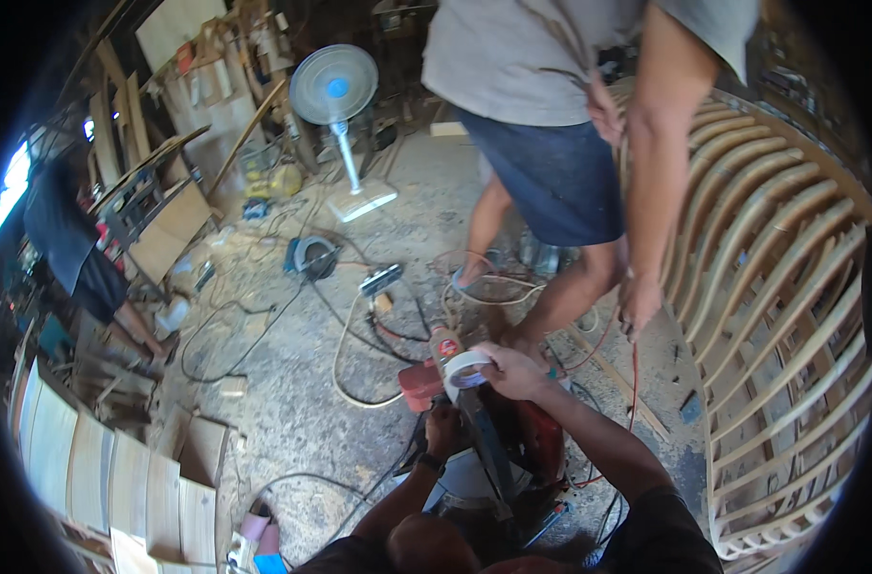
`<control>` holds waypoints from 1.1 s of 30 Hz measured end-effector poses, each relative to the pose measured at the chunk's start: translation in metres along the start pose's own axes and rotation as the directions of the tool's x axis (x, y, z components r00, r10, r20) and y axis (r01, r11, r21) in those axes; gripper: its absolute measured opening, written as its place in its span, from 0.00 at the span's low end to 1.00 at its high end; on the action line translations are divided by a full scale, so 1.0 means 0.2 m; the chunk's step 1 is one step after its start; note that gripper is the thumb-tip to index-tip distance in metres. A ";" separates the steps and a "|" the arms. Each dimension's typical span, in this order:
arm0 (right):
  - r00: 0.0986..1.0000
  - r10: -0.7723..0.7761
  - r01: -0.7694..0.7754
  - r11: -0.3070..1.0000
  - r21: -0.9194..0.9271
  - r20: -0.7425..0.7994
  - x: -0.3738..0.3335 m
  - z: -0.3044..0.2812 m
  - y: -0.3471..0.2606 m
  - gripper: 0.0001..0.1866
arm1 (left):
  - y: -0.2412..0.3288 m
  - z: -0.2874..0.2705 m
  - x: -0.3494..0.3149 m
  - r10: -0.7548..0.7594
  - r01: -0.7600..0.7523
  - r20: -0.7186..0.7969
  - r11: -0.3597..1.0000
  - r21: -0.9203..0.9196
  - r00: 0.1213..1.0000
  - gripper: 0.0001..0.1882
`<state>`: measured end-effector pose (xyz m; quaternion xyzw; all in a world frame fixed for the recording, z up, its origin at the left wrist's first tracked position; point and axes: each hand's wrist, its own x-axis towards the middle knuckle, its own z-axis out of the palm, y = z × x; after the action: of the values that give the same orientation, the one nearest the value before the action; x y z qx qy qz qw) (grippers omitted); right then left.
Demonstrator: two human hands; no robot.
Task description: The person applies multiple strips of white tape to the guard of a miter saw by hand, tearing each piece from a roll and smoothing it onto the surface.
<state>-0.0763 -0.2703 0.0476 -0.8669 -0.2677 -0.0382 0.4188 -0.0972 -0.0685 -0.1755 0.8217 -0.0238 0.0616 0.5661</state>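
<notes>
My right hand (514, 371) grips a roll of white tape (467, 367), fingers curled over its rim. The roll is beside the tan, rounded body with a red label (445, 342) of a power tool. Just left of it is a red block-like part (419, 386) of what looks like the same tool. My left hand (443, 430) is closed below the roll, next to a long grey metal piece (486, 445); what its fingers hold is hidden. A red curved part (543, 435) of the machine shows under my right forearm.
A person in a grey shirt (541, 57) stands ahead, one hand low by a red cord (635, 378). Curved wooden ribs (771, 239) fill the right. Cables, a circular saw (313, 258) and a standing fan (345, 153) are on the floor. Boards (120, 469) and another person (67, 230) are left.
</notes>
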 end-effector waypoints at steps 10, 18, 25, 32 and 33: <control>0.999 0.052 -0.052 0.999 0.002 -0.001 -0.01 0.03 0.05 0.19 | -0.25 0.05 0.06 -0.240 0.241 0.028 0.961 -0.132 0.970 0.14; 0.999 -0.028 0.029 0.999 0.041 -0.030 0.02 0.02 0.06 0.20 | -0.24 0.05 0.11 -0.037 0.037 0.014 0.999 0.001 0.999 0.14; 0.999 0.030 -0.028 0.998 0.048 -0.039 -0.04 0.01 0.08 0.20 | 0.04 0.02 0.03 -0.187 0.193 0.067 0.977 -0.094 0.980 0.10; 0.998 -0.055 0.054 0.992 0.115 0.004 -0.04 -0.01 0.01 0.18 | 0.19 -0.02 -0.02 -0.354 0.359 0.062 0.914 -0.188 0.933 0.08; 0.998 -0.063 0.061 0.992 0.113 0.010 -0.03 -0.01 -0.01 0.18 | 0.16 -0.04 -0.02 -0.303 0.308 0.056 0.936 -0.170 0.951 0.08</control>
<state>-0.0831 -0.2727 0.0486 -0.8333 -0.2990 -0.0299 0.4639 -0.1044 -0.0724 -0.1437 0.7627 0.0905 -0.0415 0.6390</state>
